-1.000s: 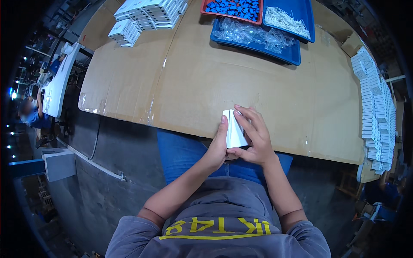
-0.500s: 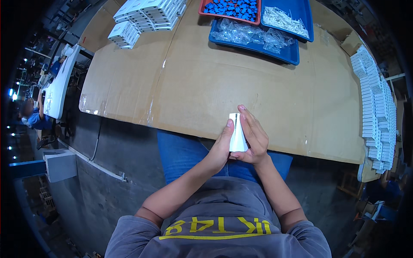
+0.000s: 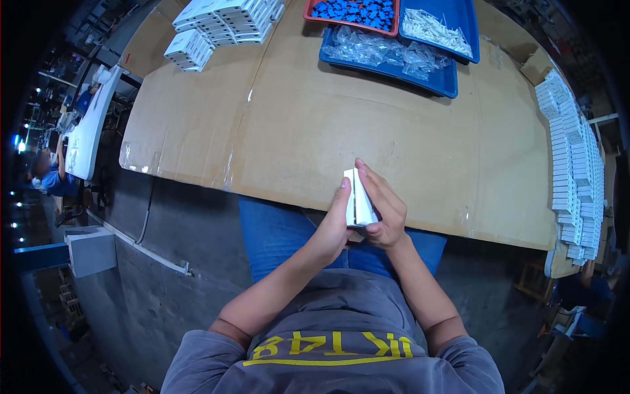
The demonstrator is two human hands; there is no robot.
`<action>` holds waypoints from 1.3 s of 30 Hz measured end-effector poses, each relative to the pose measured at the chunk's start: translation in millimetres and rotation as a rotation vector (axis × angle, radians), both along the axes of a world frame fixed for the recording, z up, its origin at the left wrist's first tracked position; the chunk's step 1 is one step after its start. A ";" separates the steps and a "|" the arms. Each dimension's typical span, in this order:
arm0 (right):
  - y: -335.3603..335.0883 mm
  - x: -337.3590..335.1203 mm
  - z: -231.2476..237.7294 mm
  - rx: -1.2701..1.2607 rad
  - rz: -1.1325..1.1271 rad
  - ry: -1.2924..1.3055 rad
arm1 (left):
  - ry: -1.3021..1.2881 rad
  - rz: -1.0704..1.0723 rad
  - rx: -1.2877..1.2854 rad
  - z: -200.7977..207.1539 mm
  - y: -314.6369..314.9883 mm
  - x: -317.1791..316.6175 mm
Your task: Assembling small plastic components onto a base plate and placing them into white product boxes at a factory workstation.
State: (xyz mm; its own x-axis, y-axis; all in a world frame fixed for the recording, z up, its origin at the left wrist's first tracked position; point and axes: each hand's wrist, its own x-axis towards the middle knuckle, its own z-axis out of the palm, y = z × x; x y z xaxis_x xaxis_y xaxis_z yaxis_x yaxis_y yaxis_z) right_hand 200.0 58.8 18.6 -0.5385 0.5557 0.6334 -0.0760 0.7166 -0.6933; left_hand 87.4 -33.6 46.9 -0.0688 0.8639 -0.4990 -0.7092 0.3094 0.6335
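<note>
Held thing: a small white carton (image 3: 357, 200), stood on end and pressed between both hands at the near edge of the table, over the person's lap
Left hand: the left hand (image 3: 333, 226) lies against the carton's left face, fingers straight up along it, closed onto the carton
Right hand: the right hand (image 3: 384, 209) wraps the carton's right face, fingers laid slanting over its top half, thumb tucked below; a firm hold on the same carton
Carton state: a dark seam runs down its narrow near face; whether a flap is open cannot be told
Table: a workbench covered with taped brown cardboard (image 3: 315, 125), bare in the middle
Far edge, left: stacks of white cartons (image 3: 216, 20) laid in rows, well apart from the hands
Far edge, middle: a red tray of small blue parts (image 3: 354, 10), just beside a blue tray of clear plastic bags (image 3: 387, 56)
Far edge, right: a second blue tray holding white pieces (image 3: 436, 26), resting partly on the first blue tray
Right side: a long row of white cartons (image 3: 571, 164) stacked along the bench edge
Body: blue trousers and a grey shirt with yellow print at the lower edge
Background left: another person in blue (image 3: 56, 177) at a distant white table
</note>
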 end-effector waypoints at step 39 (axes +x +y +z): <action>-24.6 -5.5 -14.0 0.093 -0.126 -0.247 | 0.364 0.314 -0.020 -17.8 12.9 0.9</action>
